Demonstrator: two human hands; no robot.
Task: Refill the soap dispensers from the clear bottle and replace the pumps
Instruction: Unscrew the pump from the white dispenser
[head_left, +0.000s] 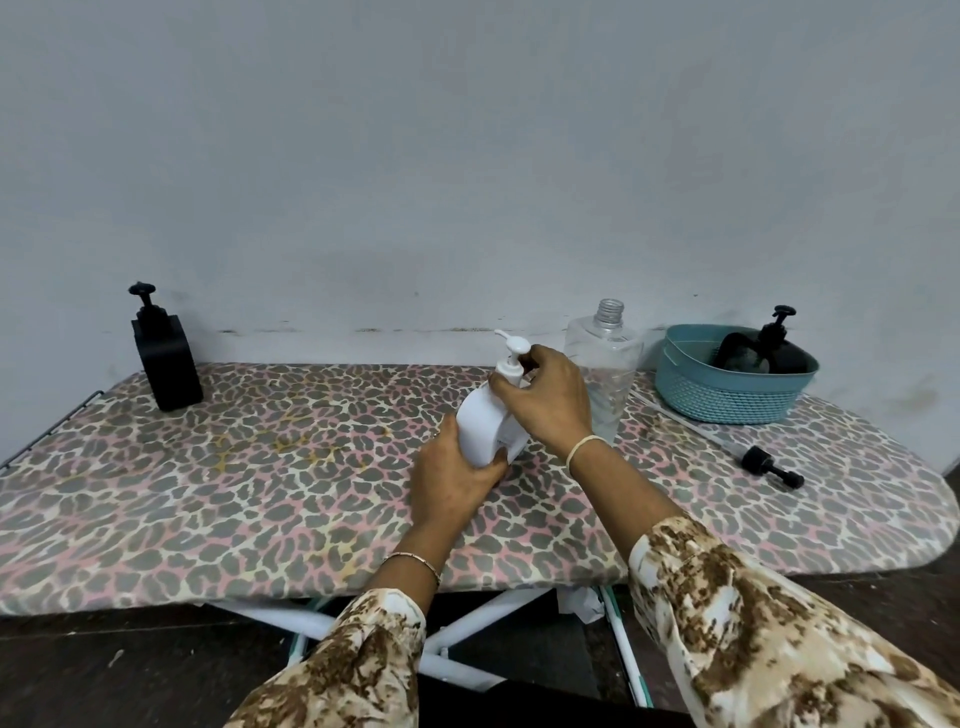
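Observation:
A white soap dispenser (485, 423) stands tilted at the middle of the ironing board (260, 493). My left hand (454, 475) grips its lower body. My right hand (545, 397) closes around the neck, just under the white pump head (511, 345). Right behind my right hand stands the clear bottle (605, 364), uncapped and nearly empty. A black square dispenser (166, 358) with its pump on stands at the far left. A loose black pump (769, 466) with its long clear tube lies on the board at the right.
A teal basket (727, 397) at the back right holds a round black dispenser (779, 348) with its pump on. The board butts against a grey wall. Its rounded end is at the right, and white legs show underneath.

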